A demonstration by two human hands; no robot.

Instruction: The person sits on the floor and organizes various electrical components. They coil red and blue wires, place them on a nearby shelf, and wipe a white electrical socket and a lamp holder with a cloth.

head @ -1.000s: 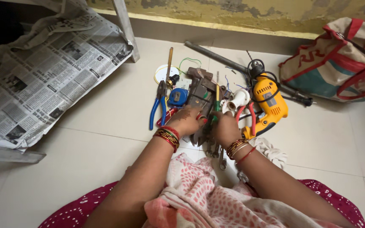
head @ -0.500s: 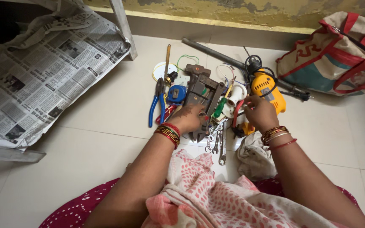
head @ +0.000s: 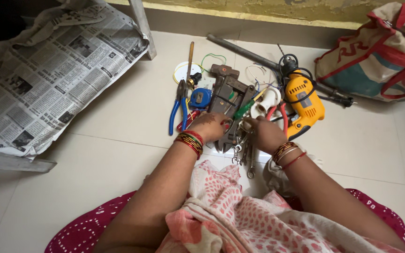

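Both hands among tools on pale tiled floor beside peeling wall

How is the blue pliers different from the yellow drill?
The blue pliers have slim blue handles and dark metal jaws; the yellow drill is chunky, yellow and black. The pliers are thin and flat; the drill is much bulkier. The pliers have no cord; the drill has a black cable coiled by its front end. The pliers lie left of the tool pile, the drill right. Both rest on the floor, untouched by the hands.
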